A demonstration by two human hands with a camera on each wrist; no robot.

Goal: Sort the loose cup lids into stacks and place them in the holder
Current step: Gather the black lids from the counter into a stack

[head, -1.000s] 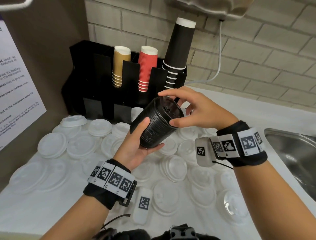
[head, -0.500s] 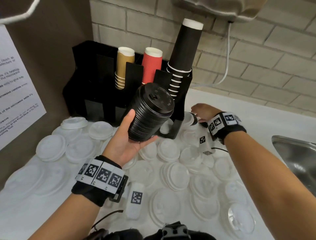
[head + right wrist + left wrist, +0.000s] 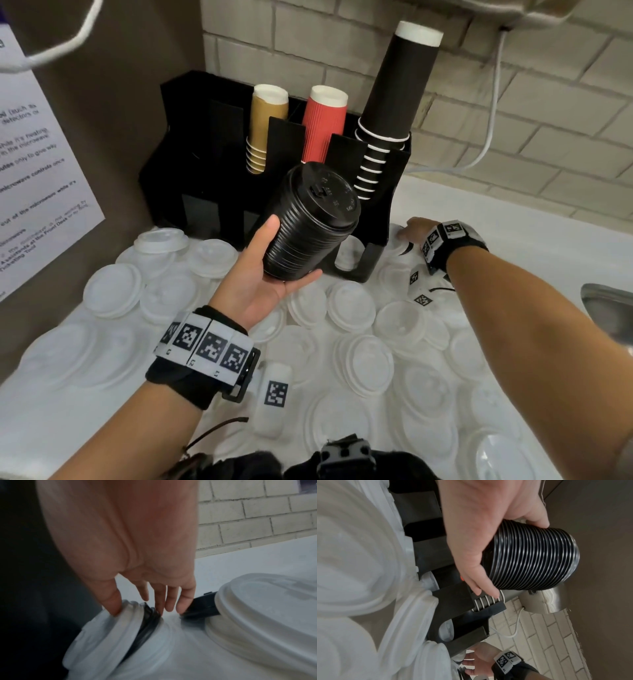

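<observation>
My left hand (image 3: 293,248) grips a tall stack of black lids (image 3: 308,219), tilted, just in front of the black holder (image 3: 191,147). The left wrist view shows the ribbed stack (image 3: 530,561) lying across the palm, thumb on top. My right hand (image 3: 411,229) reaches down beside the holder's right end. There its straight fingers (image 3: 169,601) touch a black lid (image 3: 147,623) wedged among white lids (image 3: 106,635), with the thumb on a white rim. White lids (image 3: 359,359) lie scattered over the counter.
The holder carries brown cups (image 3: 265,123), red cups (image 3: 323,123) and a tall stack of black cups (image 3: 397,102). A steel sink (image 3: 609,308) is at the right edge. A wall with a poster (image 3: 37,178) closes the left side. A white cable (image 3: 489,137) hangs on the brick wall.
My right hand has left the top of the black stack and reached down to the lids right of the holder. My left hand has lifted the stack toward the holder.
</observation>
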